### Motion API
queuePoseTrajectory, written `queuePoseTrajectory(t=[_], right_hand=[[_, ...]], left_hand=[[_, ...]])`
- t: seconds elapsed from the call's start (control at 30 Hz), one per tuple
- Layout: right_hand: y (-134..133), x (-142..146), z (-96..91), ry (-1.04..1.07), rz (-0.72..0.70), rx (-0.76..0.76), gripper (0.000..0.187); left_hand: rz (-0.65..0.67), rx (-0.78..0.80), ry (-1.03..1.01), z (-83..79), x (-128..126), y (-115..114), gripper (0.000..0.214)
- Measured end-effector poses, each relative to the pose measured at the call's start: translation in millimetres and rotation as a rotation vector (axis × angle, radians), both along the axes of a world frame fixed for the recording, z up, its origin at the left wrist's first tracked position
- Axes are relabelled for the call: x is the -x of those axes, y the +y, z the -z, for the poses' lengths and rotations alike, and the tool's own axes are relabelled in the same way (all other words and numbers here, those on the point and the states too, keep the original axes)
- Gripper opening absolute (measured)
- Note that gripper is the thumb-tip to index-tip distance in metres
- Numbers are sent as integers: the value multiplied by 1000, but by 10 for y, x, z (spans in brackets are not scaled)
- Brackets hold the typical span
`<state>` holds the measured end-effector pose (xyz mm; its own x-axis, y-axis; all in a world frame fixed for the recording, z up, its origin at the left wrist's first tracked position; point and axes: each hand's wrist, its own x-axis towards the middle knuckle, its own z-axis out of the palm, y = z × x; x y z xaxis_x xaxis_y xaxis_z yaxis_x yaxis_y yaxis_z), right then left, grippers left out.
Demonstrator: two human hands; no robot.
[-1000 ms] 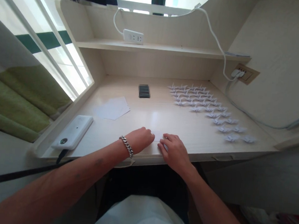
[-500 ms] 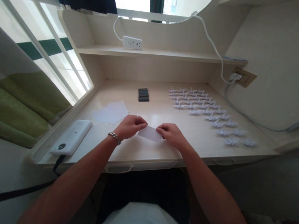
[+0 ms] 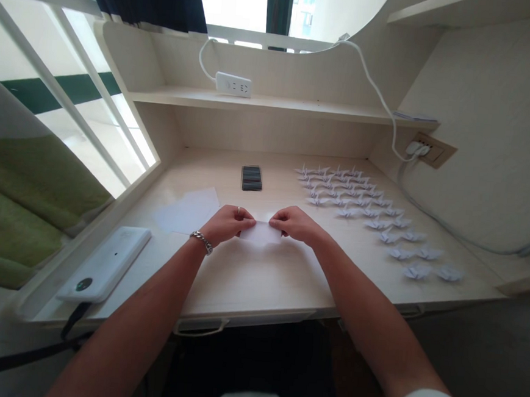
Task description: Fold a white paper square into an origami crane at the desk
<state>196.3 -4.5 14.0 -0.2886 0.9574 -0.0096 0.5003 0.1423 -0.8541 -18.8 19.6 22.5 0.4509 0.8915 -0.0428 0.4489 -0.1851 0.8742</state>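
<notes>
A small white sheet of paper is held between both hands, just above the desk. My left hand, with a ring and a chain bracelet, pinches its upper left corner. At the upper right corner my right hand pinches it too, thumb against bent fingers. Loose white sheets lie on the desk just left of my left hand. To the right, several folded paper cranes stand in rows.
A dark striped object lies further back on the desk. A white device with a black cable sits at the left edge. On the shelf rests a white power strip; its cord runs to a wall socket.
Both hands have turned the paper from slanted to nearly level. The right hand has come up and slightly left. The whole view has tilted a little, shifting the desk lower in the picture.
</notes>
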Motion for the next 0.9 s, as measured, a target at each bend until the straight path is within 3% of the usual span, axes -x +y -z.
queuePoseTrajectory(t=[0.23,0.43,0.6,0.67,0.77,0.9], right_hand=[[295,-11,43,-20,-73,-40,22],[334,111,136,-147,-125,-152,14],[311,-116,191,63,-112,90,14],[296,-214,187,128,-76,120,12],[252,-206,169,212,36,93,18],[188,28,172,95,-75,-77,23]], left_hand=[[15,-89,75,43,-73,216,29],[65,-212,166,160,-107,278,25],[-1,-118,81,135,1,271,24],[-50,-77,30,124,40,260,24],[-82,-56,-12,118,37,214,25],[-21,-93,18,122,-58,123,25]])
